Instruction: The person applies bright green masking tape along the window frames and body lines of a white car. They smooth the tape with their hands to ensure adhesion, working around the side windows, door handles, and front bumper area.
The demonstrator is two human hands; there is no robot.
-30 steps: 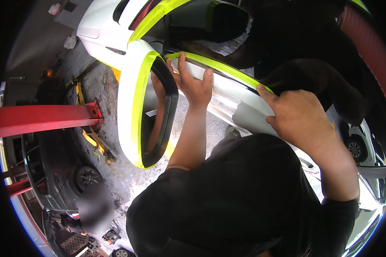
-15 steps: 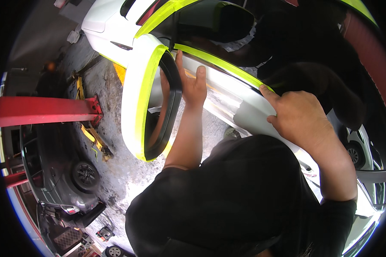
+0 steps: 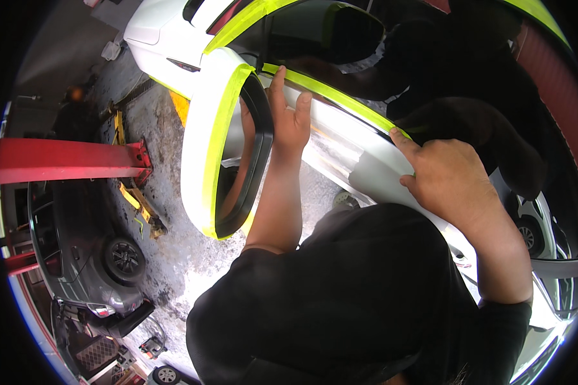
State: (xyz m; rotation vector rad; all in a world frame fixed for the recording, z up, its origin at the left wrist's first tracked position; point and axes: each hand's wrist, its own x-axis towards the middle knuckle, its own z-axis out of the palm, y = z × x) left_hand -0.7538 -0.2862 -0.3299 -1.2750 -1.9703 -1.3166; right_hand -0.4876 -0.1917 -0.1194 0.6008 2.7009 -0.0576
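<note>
Left hand: the left hand (image 3: pixel 290 119) is lying flat on the glossy white car door panel (image 3: pixel 356 160) just below the window line, its fingers stretched out and slightly spread, the fingertips (image 3: pixel 277 76) pressing on the strip of fluorescent yellow-green masking tape (image 3: pixel 331 96) where it is meeting the mirror base. It is gripping nothing.

Right hand: the right hand (image 3: pixel 446 173) is resting further along the same door, palm down, fingers bent and close together, the index fingertip (image 3: pixel 397 135) touching the lower edge of the tape strip. Whether anything is pinched beneath it cannot be told.

Tape: it is running along the sill of the dark side window (image 3: pixel 430 70), from the mirror base toward the right hand.

Mirror: the white side mirror housing (image 3: pixel 202 147) is standing just left of the left hand, its rim edged in the same yellow-green tape, with the forearm reflecting in the glass.

Clothing: a black short-sleeved shirt (image 3: pixel 340 301) is filling the lower middle.

Surroundings: a red steel lift arm (image 3: pixel 64 160) is stretching in from the left, and a dark grey car (image 3: pixel 83 250) is sitting on the stained concrete floor (image 3: pixel 180 250) well below.
</note>
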